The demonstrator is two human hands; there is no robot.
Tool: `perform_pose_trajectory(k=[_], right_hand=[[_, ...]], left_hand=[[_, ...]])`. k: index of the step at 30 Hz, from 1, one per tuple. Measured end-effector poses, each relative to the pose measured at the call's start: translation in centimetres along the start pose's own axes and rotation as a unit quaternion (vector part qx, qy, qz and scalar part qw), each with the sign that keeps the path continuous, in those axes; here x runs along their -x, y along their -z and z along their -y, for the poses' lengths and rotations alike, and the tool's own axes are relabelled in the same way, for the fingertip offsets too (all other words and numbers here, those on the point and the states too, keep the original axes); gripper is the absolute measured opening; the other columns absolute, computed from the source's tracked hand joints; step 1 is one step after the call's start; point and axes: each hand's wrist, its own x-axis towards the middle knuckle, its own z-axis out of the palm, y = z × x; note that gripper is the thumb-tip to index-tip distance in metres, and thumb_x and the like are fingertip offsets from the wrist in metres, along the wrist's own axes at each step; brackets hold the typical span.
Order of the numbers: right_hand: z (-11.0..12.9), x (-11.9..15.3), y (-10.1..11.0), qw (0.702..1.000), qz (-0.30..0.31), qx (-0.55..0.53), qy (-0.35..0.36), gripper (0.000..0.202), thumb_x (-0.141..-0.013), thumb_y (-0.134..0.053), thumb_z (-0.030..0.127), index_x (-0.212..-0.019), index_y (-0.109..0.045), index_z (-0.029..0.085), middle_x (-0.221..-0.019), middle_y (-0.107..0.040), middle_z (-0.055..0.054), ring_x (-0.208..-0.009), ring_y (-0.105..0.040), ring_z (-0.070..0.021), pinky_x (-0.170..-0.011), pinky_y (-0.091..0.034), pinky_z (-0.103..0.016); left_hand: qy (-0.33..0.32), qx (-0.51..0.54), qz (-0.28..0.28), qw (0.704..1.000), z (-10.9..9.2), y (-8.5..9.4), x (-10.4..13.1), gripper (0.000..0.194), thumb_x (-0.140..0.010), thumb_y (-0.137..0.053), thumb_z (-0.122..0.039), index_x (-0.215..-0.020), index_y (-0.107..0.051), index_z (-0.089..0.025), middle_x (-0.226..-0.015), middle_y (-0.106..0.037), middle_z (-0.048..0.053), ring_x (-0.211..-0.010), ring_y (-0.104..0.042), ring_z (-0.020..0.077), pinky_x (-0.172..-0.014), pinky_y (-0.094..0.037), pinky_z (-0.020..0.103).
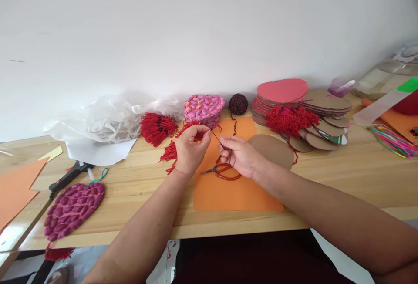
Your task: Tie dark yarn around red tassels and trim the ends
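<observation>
My left hand (193,147) and my right hand (240,155) are both closed, pinching a short dark yarn strand (217,137) stretched between them. They are above an orange sheet (238,197). Red-handled scissors (225,171) lie on the sheet below my hands. Behind them, a dark yarn ball (238,104) trails a strand toward the sheet. Red tassels (157,128) lie to the left, some partly hidden by my left hand. A brown cardboard disc (272,150) is partly behind my right forearm.
A pink decorated stack (204,109) stands by the wall. Cardboard shapes (326,103) and a red yarn bundle (290,120) are at right, near colourful cords (392,140). At left are clear plastic bags (111,118), a glue gun (70,175) and a purple heart (75,210).
</observation>
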Motion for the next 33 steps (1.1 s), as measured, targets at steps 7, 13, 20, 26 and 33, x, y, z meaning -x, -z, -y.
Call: perform_pose_trajectory(k=[7,13,20,26,33], right_hand=[[-0.4,0.0,0.3,0.965,0.031,0.232,0.120,0.017,-0.077,-0.070,0.031,-0.075,-0.058,0.018,-0.064,-0.054,0.005,-0.051,-0.042,-0.0072,-0.050,-0.037,-0.024],[1.6,0.2,1.0,0.856,0.061,0.435,0.272,0.015,-0.084,-0.063,0.029,-0.075,-0.059,0.019,-0.068,-0.054,0.003,-0.060,-0.043,-0.0099,-0.056,-0.033,-0.026],[3.1,-1.3,1.8,0.954,0.109,0.229,0.160,0.027,-0.069,-0.077,0.033,-0.071,-0.054,0.020,-0.060,-0.048,0.006,-0.053,-0.038,-0.0079,-0.050,-0.031,-0.023],[1.0,-0.8,0.9,0.989,0.120,0.082,0.012,0.033,-0.061,-0.082,0.025,-0.068,-0.049,0.019,-0.055,-0.042,0.009,-0.046,-0.027,-0.0045,-0.045,-0.024,-0.020],[-0.2,0.3,0.0,0.985,0.080,0.139,0.070,0.027,-0.069,-0.076,0.031,-0.070,-0.052,0.020,-0.057,-0.047,0.007,-0.045,-0.030,-0.0058,-0.045,-0.024,-0.023]], left_hand=[[-0.053,-0.063,0.029,0.996,0.7,-0.1,0.1,0.009,-0.082,-0.063,-0.014,-0.084,-0.071,-0.019,-0.080,-0.074,0.001,-0.071,-0.066,0.0133,-0.071,-0.052,0.024],[-0.142,-0.064,0.124,0.980,0.4,0.0,0.4,0.012,-0.083,-0.061,-0.012,-0.084,-0.071,-0.018,-0.080,-0.071,0.004,-0.075,-0.065,0.0159,-0.070,-0.051,0.027],[0.012,0.228,0.203,0.952,-0.8,0.1,0.7,0.002,-0.081,-0.069,-0.019,-0.083,-0.070,-0.018,-0.078,-0.072,0.002,-0.070,-0.065,0.0120,-0.068,-0.052,0.024],[0.104,0.284,0.136,0.944,-0.3,-0.2,0.4,0.013,-0.081,-0.072,-0.029,-0.084,-0.069,-0.017,-0.079,-0.071,0.003,-0.070,-0.065,0.0126,-0.068,-0.054,0.025],[0.025,0.042,0.046,0.998,-0.4,0.0,0.4,0.008,-0.082,-0.063,-0.018,-0.084,-0.071,-0.018,-0.078,-0.073,0.001,-0.068,-0.065,0.0117,-0.069,-0.052,0.023]])
